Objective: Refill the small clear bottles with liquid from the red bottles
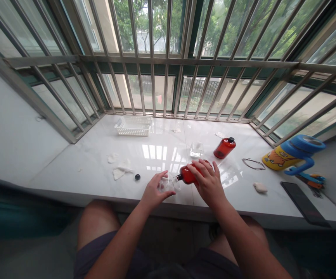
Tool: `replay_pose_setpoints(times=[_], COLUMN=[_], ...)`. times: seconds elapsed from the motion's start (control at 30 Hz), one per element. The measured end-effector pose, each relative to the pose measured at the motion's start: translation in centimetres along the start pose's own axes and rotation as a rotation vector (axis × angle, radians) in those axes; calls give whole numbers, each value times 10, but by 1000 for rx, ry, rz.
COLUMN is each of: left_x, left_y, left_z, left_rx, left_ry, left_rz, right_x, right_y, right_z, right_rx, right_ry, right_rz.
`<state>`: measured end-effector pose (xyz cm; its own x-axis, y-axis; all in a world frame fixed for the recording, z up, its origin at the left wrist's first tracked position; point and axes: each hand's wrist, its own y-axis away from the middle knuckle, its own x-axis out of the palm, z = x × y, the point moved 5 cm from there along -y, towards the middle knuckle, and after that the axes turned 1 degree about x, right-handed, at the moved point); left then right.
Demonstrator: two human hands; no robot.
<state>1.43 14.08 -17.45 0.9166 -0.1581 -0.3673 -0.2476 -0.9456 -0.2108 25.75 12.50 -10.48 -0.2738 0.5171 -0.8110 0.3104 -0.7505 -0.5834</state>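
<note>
My right hand (207, 182) grips a red-brown bottle (186, 175), tipped on its side with its open neck pointing left. My left hand (155, 190) holds a small clear plastic container (168, 184) right at the bottle's mouth. Both hands rest near the front edge of the white marble sill (156, 153). A small black cap (137, 177) lies on the sill left of my left hand. A second red-brown bottle (224, 147) with a black cap lies on its side farther back to the right.
A white plastic basket (133, 126) stands at the back by the window bars. White scraps (120, 170) lie at left, a clear cube (197, 148) in the middle. At right are a blue-yellow cup (293, 155), a wire loop (253, 164), a white lump (260, 187) and a dark phone (303, 203).
</note>
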Motion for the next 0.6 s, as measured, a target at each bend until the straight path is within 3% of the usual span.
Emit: replay_pose_setpoints(times=[0.6], left_x=[-1], left_y=[1], left_z=[-1], left_rx=[-1], left_ry=[-17], left_rz=[10], right_x=[-1], right_y=[0], right_z=[0], right_rx=[1], right_ry=[5], right_rz=[-1])
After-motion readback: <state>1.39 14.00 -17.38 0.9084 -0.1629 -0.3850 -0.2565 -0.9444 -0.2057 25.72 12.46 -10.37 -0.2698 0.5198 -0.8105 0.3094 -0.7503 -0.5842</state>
